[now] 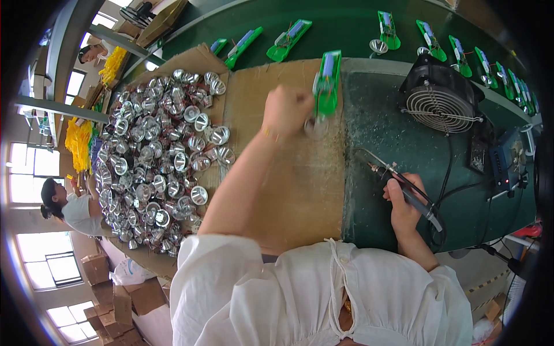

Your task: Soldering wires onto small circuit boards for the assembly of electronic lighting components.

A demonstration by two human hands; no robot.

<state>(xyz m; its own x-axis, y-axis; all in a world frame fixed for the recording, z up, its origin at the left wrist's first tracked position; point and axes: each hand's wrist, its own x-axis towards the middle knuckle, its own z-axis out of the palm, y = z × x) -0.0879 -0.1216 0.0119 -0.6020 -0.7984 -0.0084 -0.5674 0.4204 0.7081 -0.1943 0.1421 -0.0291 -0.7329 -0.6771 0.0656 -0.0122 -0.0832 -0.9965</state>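
My left hand point(285, 111) is closed and slightly blurred, right at the left edge of a green plastic lamp housing point(327, 102). That housing carries a pale blue battery cell and a small board. A blurred silver reflector cup point(315, 127) lies by its lower end, just under my hand. What my left fingers pinch, if anything, is hidden. In my right hand point(405, 203) I grip a soldering iron point(411, 199) with a thin curved metal guide tube, its tip pointing up and left over the dark green mat.
Many silver reflector cups with wires point(156, 155) are heaped on cardboard point(277, 190) at the left. A black fan point(441, 104) and a blue-fronted box point(501, 167) stand right. Green housings point(290, 39) line the far belt point(346, 29). Two people sit at far left.
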